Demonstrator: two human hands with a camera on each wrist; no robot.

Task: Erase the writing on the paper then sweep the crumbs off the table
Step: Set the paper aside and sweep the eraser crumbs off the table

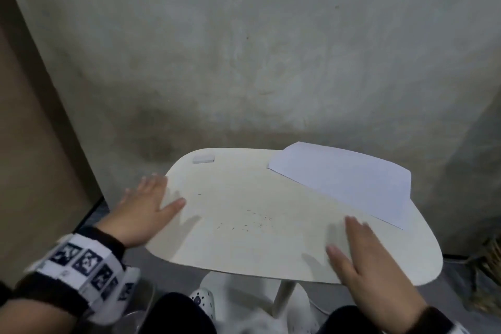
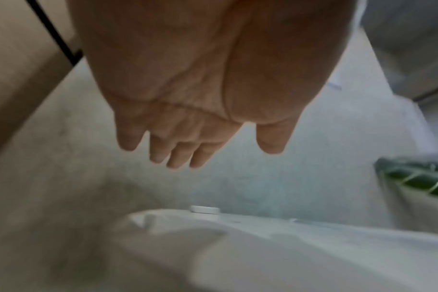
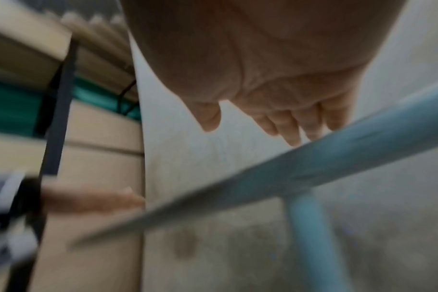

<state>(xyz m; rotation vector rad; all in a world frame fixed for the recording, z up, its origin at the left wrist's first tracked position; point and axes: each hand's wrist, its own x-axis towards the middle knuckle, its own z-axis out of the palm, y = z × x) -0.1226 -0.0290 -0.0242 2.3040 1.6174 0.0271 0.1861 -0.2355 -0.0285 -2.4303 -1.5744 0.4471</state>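
A small white table (image 1: 271, 257) carries several dark eraser crumbs (image 1: 249, 221) scattered near its middle. The paper (image 1: 344, 179) lies at the back right, overhanging the table's far edge; no writing shows on it. A white eraser (image 1: 204, 158) sits at the back left corner, also seen low in the left wrist view as the eraser (image 2: 204, 209). My left hand (image 1: 154, 198) is flat at the table's left edge, thumb over the top, holding nothing. My right hand (image 1: 347, 238) hovers flat over the front right, fingers straight and blurred. Left hand (image 2: 208, 150) and right hand (image 3: 258, 122) show bare palms.
A concrete wall stands close behind the table. A tall brown panel (image 1: 32, 144) rises at the left. A wicker basket (image 1: 488, 260) sits on the floor at the right. Below the table are its white pedestal (image 1: 284, 298), my knees and a white shoe (image 1: 202, 299).
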